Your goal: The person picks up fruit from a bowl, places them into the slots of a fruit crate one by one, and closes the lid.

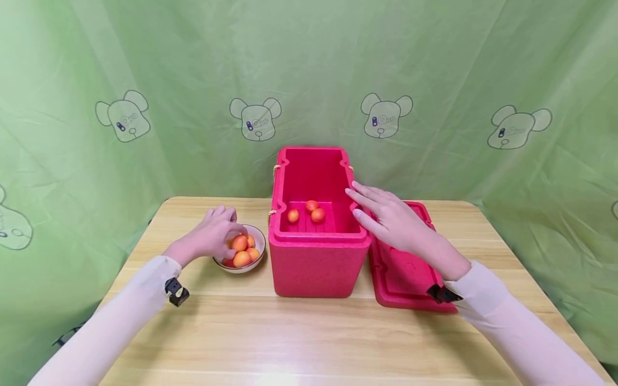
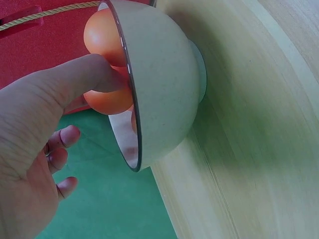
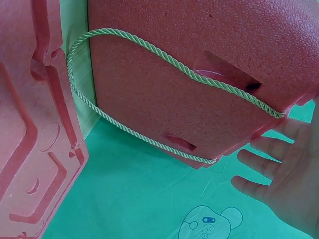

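Observation:
At the left, my left hand (image 1: 219, 236) reaches into a pale bowl (image 1: 260, 244) with a dark rim, heaped with smooth orange-red fruit (image 1: 242, 259). Thumb and forefinger curl about one fruit (image 1: 238, 243) on top, while the other fingers bend loosely outside the bowl. In the left wrist view the thumb lies over a fruit (image 2: 107, 102) at the rim. My right hand (image 1: 393, 217) is at the right rim of a red box (image 1: 318, 268), fingers straight and spread. Inside the box, 3 orange-red fruits (image 1: 317, 215) lie on the floor.
Right of the box lies its red lid (image 1: 407, 273), partly under my right forearm. A twisted cord handle (image 3: 164, 56) loops from the box's side. The wooden table (image 1: 270, 332) ends at a green curtain (image 1: 309, 64) with bear-head prints.

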The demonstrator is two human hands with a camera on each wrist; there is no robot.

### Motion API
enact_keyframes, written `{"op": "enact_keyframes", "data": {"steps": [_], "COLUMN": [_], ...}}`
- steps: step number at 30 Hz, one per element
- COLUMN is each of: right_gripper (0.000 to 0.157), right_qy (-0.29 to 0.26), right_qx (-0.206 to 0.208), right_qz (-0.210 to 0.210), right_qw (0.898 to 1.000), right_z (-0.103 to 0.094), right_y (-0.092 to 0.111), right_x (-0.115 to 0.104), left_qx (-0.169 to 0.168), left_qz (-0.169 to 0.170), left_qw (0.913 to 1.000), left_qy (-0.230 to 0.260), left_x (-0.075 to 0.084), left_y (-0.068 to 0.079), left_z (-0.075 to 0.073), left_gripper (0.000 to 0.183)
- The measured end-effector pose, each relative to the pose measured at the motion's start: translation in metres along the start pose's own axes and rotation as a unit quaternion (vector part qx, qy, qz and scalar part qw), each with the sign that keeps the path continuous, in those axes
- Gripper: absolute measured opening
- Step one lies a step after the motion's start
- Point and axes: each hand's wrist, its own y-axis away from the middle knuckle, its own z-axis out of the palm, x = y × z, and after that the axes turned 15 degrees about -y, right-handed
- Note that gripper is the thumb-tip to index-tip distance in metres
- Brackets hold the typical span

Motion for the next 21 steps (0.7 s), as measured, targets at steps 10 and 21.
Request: {"op": "enact_keyframes", "data": {"steps": [10,21], "right_gripper": [0.061,0.06], "right_qy": [-0.005,-0.007], "right_qx": [0.001,0.001], "right_qz": [0.002,0.005], "right_qw": [1.0,1.0], "right_z": [0.0,0.001], "right_y": [-0.001,-0.001], "right_x": [0.0,0.0], "left_qx": [-0.022,-0.009], "left_qz": [-0.019,-0.027], "left_qw": [0.9995,0.9995], "left_qy": [0.008,0.012], "left_x": [-0.002,-0.008], "left_y": [-0.001,0.001], "left_z": [-0.006,-0.014], "left_gripper": [0.047,0.044]}}
